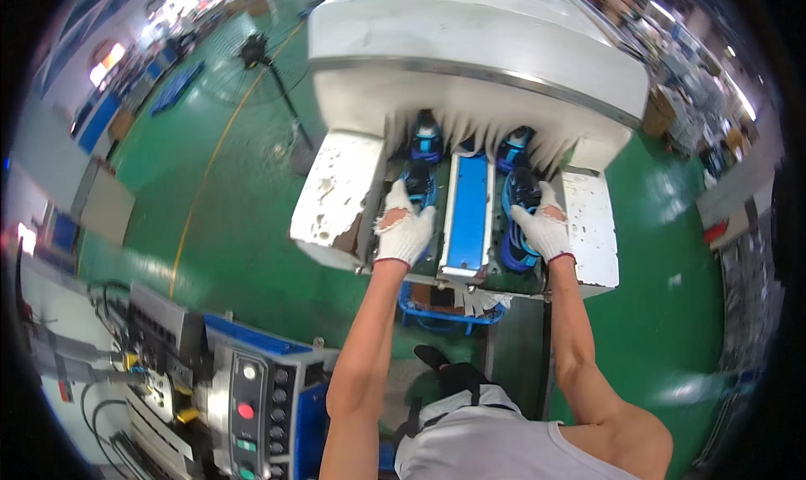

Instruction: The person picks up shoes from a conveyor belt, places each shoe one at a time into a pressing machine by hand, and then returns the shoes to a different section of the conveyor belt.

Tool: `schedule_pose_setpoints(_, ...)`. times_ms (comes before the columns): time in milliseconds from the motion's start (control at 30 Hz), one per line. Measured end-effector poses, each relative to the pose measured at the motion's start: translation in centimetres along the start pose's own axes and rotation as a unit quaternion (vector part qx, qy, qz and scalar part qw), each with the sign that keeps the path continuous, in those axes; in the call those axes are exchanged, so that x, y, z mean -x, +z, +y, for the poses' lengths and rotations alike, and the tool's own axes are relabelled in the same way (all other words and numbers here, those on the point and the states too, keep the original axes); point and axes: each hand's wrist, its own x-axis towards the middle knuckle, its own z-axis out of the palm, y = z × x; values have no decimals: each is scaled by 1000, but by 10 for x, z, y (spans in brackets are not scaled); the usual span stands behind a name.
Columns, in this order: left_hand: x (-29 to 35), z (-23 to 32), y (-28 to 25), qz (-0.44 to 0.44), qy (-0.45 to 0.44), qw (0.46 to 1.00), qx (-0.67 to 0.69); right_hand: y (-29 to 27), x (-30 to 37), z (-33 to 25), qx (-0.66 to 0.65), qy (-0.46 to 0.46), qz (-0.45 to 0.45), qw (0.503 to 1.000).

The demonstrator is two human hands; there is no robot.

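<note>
My left hand (407, 232), in a torn white knit glove, is wrapped around a black and blue shoe (417, 179) in the left channel of a white machine (470, 26). Most of that shoe's near end is hidden under the glove. In the right channel, my right hand (547, 230), gloved the same way, grips the side of a matching shoe (519, 249), its thumb across the upper. Ahead of them, two more shoes, one on the left (426, 144) and one on the right (514, 148), sit at the curtain of pale strips (478, 127) across the machine's mouth.
A blue-topped divider (468, 211) separates the channels, with worn white side blocks (337, 190) outside them. A control panel (248, 413) stands at lower left. Below the machine's front is a blue-framed cart (449, 314). A black stand fan (273, 73) stands beyond, on the green floor.
</note>
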Motion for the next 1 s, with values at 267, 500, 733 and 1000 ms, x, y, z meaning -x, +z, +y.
schedule_pose_setpoints(267, 361, -123, -46, -38, -255, 965, 52, 86, 200, -105, -414, -292, -255, 823)
schedule_pose_setpoints(500, 971, -119, 25, 201, -765, 505, -345, 243, 392, -89, -10, -507, -615, 604)
schedule_pose_setpoints(733, 1150, 114, 133, 627, -770, -90, -80, 272, 466, -66, 278, -659, -499, 489)
schedule_pose_setpoints(1000, 1162, 27, 221, 642, -754, -49, -131, 250, 593, -134, 400, -761, -387, 333)
